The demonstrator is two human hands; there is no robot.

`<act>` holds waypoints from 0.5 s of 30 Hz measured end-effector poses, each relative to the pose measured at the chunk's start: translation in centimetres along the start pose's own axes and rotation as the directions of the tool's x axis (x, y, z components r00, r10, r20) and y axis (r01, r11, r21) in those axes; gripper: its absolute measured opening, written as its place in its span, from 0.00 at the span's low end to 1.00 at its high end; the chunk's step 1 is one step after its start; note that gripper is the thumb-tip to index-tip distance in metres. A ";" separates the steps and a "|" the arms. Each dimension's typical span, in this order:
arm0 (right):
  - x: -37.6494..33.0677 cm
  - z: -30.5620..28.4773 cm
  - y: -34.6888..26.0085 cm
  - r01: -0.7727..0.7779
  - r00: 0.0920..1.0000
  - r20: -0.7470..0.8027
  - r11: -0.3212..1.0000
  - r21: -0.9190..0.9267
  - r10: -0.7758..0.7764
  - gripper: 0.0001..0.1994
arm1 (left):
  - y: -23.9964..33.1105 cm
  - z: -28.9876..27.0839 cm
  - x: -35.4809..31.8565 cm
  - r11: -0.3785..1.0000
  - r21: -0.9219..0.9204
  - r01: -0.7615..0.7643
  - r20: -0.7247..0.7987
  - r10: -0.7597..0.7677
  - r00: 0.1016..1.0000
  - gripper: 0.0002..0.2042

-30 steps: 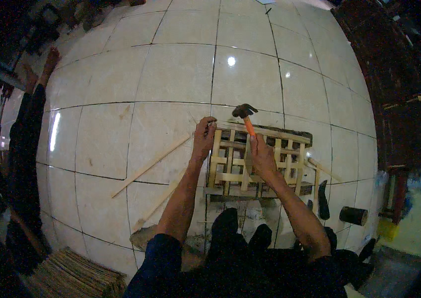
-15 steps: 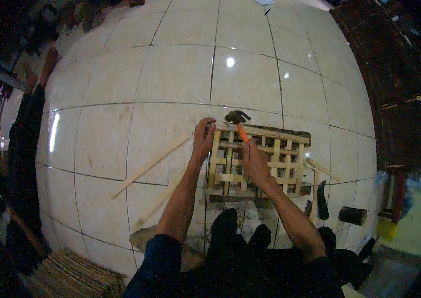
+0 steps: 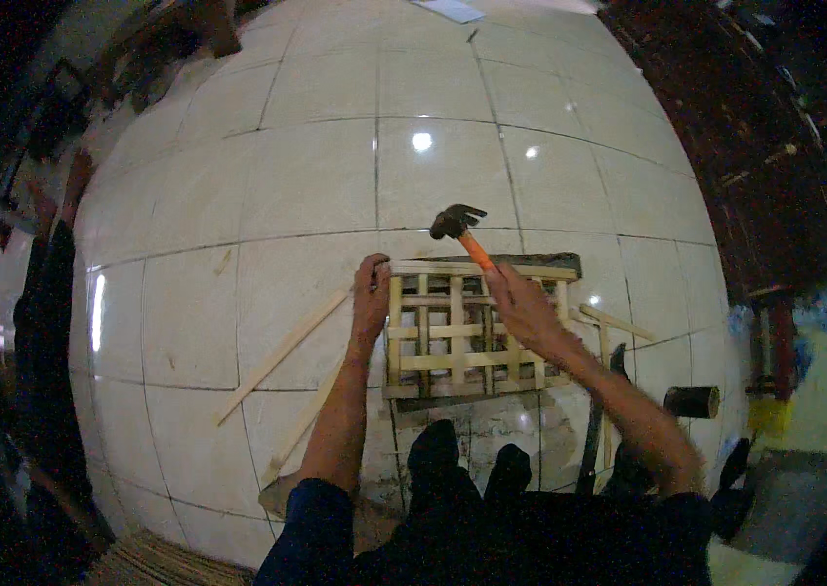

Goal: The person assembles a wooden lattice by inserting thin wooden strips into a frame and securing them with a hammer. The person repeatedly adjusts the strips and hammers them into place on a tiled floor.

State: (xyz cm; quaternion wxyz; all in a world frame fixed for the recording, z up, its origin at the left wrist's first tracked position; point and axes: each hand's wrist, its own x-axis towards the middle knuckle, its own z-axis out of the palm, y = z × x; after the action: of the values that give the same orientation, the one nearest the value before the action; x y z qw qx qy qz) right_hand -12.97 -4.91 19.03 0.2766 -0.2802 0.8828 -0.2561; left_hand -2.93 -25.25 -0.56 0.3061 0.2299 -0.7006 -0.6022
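A lattice panel of woven pale wooden or bamboo strips [image 3: 457, 332] lies in front of me over dark boards. At its far left corner is my left hand [image 3: 371, 298], fingers curled together; anything pinched in them is too small to make out. My right hand [image 3: 529, 311] grips a claw hammer [image 3: 477, 250] by its orange handle, above the far side of the panel. The hammer's dark head is up, apart from the strips and to the right of my left fingers. My right hand and forearm hide part of the lattice.
Loose pale strips [image 3: 282, 356] lie left of the panel, and a short strip [image 3: 619, 322] lies right. Near my right forearm are a dark curved blade-like tool [image 3: 593, 439] and a dark cylinder [image 3: 692, 401]. Dark wooden furniture [image 3: 697, 146] borders the tiled floor. Another person's leg [image 3: 47, 303] is at left.
The hammer has moved away from my left fingers, rightward and up relative to the panel. My left hand stays at the corner. The whole view has shifted a little.
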 end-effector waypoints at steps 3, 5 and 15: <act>-5.3 -5.5 3.2 0.042 0.999 -0.020 0.993 -0.114 -0.045 0.19 | 0.0 -0.4 0.1 0.988 0.146 -0.052 -0.024 0.056 0.998 0.13; -10.1 -8.1 6.3 -0.055 0.998 0.019 0.971 -0.234 0.062 0.21 | 3.5 -0.9 -0.4 0.993 0.031 0.111 -0.010 -0.111 0.994 0.14; -33.1 7.2 25.3 -0.371 0.890 -0.338 0.918 -0.144 0.306 0.15 | 1.1 -0.8 -0.7 0.952 0.299 0.070 -0.158 -0.023 0.987 0.16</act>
State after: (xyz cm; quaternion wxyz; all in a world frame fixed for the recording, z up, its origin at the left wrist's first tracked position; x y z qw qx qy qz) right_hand 5.48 32.07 9.95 0.1454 -0.1048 0.9720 -0.1521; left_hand -1.79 -25.17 0.50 0.3055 0.3363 -0.7537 -0.4749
